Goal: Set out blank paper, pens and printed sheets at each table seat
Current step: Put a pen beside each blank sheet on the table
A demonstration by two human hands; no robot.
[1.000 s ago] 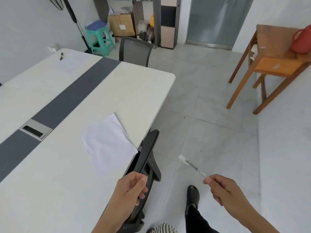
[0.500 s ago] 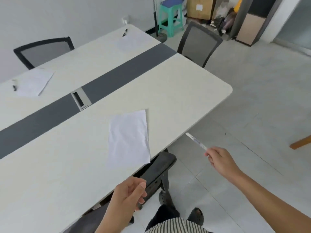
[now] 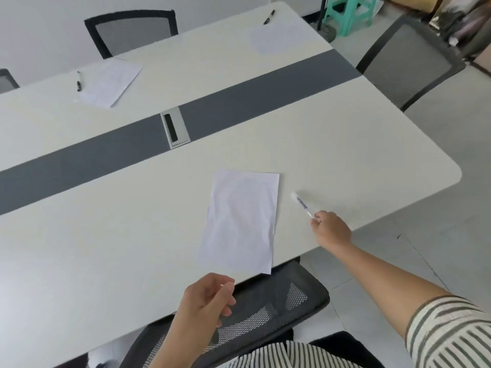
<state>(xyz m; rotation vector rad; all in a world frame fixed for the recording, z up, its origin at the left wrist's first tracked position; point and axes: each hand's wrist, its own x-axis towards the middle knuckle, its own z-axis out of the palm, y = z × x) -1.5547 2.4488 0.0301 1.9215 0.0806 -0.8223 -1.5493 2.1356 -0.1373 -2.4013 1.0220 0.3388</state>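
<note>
The one container in sight is a metal-framed cable box [image 3: 175, 127] let into the dark strip [image 3: 252, 96] that runs down the middle of the white table [image 3: 372, 144]; its slot is black and what lies inside cannot be told. On the table lie 3 sheets of paper. The near sheet [image 3: 240, 221] is blank and lies at the near edge, one corner just over the rim above the near chair [image 3: 265, 309]. The far left sheet [image 3: 109, 83] bears faint grey marks and has 1 dark pen [image 3: 78, 81] just beside its left edge. The far right sheet [image 3: 276, 38] has another dark pen [image 3: 269, 17] at its top edge. That makes 3 pens with the clear pen [image 3: 301, 204] in the person's grasp. There are 4 mesh chairs in view: the near one, 1 at the far side [image 3: 130, 30], 1 at the right end [image 3: 409, 62] and a sliver of 1 at the left border [image 3: 6, 81]. A green stool [image 3: 350, 9] stands beyond the table. The right hand [image 3: 330, 229] reaches out on a straight arm in a striped sleeve [image 3: 451, 333] and pinches the clear pen by its near end, the pen lying low over the table just right of the near sheet; whether it touches the top cannot be told. The left hand [image 3: 207, 301] is raised over the near edge, fingers curled in against the thumb, holding nothing.
</note>
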